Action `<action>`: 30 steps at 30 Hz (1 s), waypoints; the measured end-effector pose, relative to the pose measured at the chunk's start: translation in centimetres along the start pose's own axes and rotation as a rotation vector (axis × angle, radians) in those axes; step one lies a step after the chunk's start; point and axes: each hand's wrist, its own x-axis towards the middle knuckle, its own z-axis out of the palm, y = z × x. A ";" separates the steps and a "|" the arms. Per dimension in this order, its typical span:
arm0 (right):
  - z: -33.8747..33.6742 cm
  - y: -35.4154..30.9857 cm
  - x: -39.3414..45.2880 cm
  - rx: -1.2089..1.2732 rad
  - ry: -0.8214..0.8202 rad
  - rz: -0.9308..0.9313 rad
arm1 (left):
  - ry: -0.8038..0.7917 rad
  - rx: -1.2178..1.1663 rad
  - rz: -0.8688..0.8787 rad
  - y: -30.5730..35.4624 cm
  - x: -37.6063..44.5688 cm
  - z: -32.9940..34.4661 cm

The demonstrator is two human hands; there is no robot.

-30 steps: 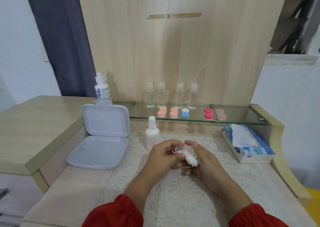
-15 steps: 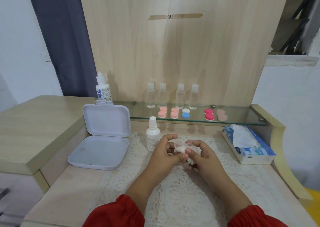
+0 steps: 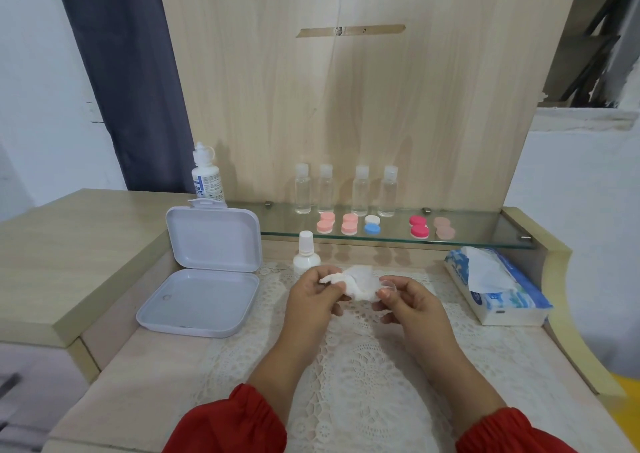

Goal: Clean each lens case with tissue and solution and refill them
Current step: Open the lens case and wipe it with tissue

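At centre frame, your left hand [image 3: 313, 297] is pinching the crumpled tissue [image 3: 356, 283] while your right hand [image 3: 412, 300] is gripping a clear lens case [image 3: 389, 285].

On the bottle [image 3: 207, 179] standing at the left end of the glass shelf [image 3: 485, 236], you can read only the ends of two lines of large blue letters on the white label: "M" above "YE". The smaller print beside them is too fine to read. The print on the tissue pack [image 3: 505, 300] at the desk's right edge is illegible.
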 end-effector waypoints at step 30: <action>-0.1 -0.1 -0.2 0.134 0.024 0.026 | -0.117 0.820 0.745 -2.6 -0.2 -0.2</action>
